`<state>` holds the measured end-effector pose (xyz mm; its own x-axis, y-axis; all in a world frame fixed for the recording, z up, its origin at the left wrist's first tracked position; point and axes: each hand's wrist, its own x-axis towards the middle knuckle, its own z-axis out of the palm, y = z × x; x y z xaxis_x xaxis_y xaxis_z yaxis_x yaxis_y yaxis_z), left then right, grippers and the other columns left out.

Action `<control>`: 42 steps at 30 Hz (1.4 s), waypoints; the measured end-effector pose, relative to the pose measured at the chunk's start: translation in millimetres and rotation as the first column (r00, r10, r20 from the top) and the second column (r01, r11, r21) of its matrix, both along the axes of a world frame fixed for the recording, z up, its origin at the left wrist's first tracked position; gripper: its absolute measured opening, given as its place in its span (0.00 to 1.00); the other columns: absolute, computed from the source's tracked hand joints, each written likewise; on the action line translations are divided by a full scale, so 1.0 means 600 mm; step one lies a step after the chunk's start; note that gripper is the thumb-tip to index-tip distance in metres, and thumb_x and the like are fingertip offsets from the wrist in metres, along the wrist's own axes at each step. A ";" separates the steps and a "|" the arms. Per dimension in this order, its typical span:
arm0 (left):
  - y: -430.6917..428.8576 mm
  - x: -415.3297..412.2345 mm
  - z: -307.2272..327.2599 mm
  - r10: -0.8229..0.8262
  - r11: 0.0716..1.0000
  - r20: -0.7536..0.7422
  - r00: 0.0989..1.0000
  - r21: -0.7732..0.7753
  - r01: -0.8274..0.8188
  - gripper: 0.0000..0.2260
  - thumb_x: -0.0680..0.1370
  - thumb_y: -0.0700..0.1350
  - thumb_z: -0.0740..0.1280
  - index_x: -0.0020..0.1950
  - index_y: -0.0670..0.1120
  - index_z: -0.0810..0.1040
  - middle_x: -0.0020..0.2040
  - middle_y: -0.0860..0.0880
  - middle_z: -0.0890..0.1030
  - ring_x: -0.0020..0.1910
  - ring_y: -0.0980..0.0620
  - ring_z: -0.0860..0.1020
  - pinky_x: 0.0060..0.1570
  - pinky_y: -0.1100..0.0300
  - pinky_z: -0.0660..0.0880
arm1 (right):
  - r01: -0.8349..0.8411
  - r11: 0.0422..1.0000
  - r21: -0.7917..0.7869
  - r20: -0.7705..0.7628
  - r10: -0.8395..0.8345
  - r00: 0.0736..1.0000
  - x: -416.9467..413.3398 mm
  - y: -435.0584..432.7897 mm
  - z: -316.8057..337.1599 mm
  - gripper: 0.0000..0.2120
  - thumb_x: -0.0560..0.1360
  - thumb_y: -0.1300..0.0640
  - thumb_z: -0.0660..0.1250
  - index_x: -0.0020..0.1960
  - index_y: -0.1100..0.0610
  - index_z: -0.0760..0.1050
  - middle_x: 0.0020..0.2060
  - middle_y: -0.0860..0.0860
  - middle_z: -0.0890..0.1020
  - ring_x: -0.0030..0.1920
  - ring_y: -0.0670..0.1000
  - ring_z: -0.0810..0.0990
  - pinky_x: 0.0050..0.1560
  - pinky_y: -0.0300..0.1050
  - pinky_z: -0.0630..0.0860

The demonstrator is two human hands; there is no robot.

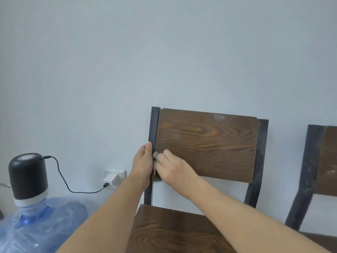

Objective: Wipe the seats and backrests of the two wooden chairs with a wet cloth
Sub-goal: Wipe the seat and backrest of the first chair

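**Inspector:** State the position of each hand.

**Operator:** The left hand (144,159) was clamped on the dark metal upright (154,128) at the left edge of the near chair's backrest (207,143) — thumb on the front of the post, the other fingers out of view behind it. The right hand (173,168) lay against the lower left corner of the backrest panel, its fingers closed on a small grey-green cloth (156,155). Only a bunched end of the cloth showed above the knuckles, pressed to the wood just beside the upright.

**Inspector:** Location of the two chairs?

**Operator:** Both stood backs to the pale wall (109,61). The near chair's wooden seat (173,232) was below the forearms — the second chair (326,161) stood to its right, cut off by the frame edge, with pale scuffs on its backrest.

**Inspector:** Other items?

**Operator:** A blue water jug (36,221) with a black pump cap (28,175) sat at lower left. A black cable (63,178) ran from the cap to a white adapter (110,179) in a wall socket.
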<state>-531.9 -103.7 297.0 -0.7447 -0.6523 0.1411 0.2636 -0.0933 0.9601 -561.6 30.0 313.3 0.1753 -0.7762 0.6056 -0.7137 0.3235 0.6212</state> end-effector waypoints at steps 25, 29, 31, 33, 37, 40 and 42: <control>0.004 0.005 -0.003 0.080 0.995 0.077 0.994 -0.073 -0.075 0.24 0.83 0.62 0.54 0.68 0.49 0.78 0.63 0.50 0.81 0.65 0.49 0.77 0.71 0.47 0.70 | 0.150 0.972 -0.181 0.319 -0.086 0.944 -0.054 0.203 0.024 0.12 0.71 0.73 0.67 0.53 0.65 0.79 0.42 0.57 0.76 0.44 0.57 0.74 0.39 0.47 0.76; 0.006 0.005 -0.005 0.083 0.994 0.082 0.993 -0.084 -0.076 0.25 0.83 0.62 0.54 0.69 0.48 0.77 0.64 0.50 0.80 0.66 0.48 0.76 0.71 0.47 0.69 | 0.191 0.980 -0.057 0.251 -0.171 0.953 -0.066 0.286 0.013 0.16 0.70 0.77 0.64 0.53 0.64 0.79 0.40 0.56 0.75 0.41 0.56 0.73 0.39 0.47 0.75; 0.007 0.003 -0.005 0.084 0.993 0.078 0.993 -0.084 -0.077 0.25 0.83 0.62 0.54 0.71 0.48 0.76 0.66 0.49 0.79 0.68 0.47 0.75 0.72 0.46 0.69 | 0.278 0.915 -0.294 0.299 -0.189 0.935 -0.099 0.321 0.073 0.10 0.73 0.75 0.66 0.52 0.66 0.79 0.41 0.58 0.76 0.42 0.58 0.75 0.40 0.54 0.77; 0.003 -0.001 -0.007 0.094 0.993 0.077 0.993 -0.078 -0.088 0.26 0.83 0.63 0.54 0.73 0.49 0.75 0.68 0.49 0.78 0.69 0.47 0.74 0.73 0.45 0.68 | 0.343 0.822 -0.454 0.365 -0.180 0.914 -0.126 0.324 0.142 0.07 0.76 0.72 0.65 0.52 0.69 0.78 0.43 0.61 0.76 0.47 0.60 0.76 0.43 0.57 0.78; -0.004 -0.002 -0.012 0.094 0.994 0.074 0.993 -0.062 -0.089 0.28 0.80 0.66 0.56 0.72 0.51 0.76 0.68 0.51 0.79 0.69 0.47 0.75 0.72 0.44 0.68 | 0.277 0.862 -0.424 0.338 -0.133 0.932 -0.110 0.285 0.126 0.06 0.78 0.69 0.62 0.50 0.67 0.78 0.42 0.59 0.75 0.45 0.58 0.75 0.42 0.51 0.75; -0.004 0.001 -0.012 0.085 0.995 0.078 0.993 -0.051 -0.082 0.30 0.78 0.68 0.57 0.72 0.52 0.75 0.69 0.51 0.78 0.70 0.47 0.74 0.73 0.44 0.68 | 0.242 0.968 -0.060 0.192 -0.227 0.955 -0.086 0.336 0.037 0.08 0.74 0.73 0.66 0.50 0.64 0.79 0.39 0.57 0.76 0.41 0.56 0.74 0.38 0.48 0.74; 0.001 0.003 -0.009 0.089 0.995 0.066 0.994 -0.052 -0.085 0.28 0.80 0.65 0.57 0.72 0.50 0.75 0.69 0.50 0.78 0.70 0.47 0.74 0.73 0.45 0.68 | 0.258 0.959 -0.117 0.211 -0.230 0.950 -0.102 0.367 0.054 0.12 0.70 0.76 0.68 0.50 0.65 0.79 0.39 0.57 0.76 0.41 0.57 0.74 0.35 0.49 0.76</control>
<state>-529.9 -103.3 291.4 -0.6945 -0.7085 0.1254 0.2022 -0.0249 0.9790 -622.7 250.1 345.7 -0.1401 -0.6841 0.7158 -0.7037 0.5774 0.4140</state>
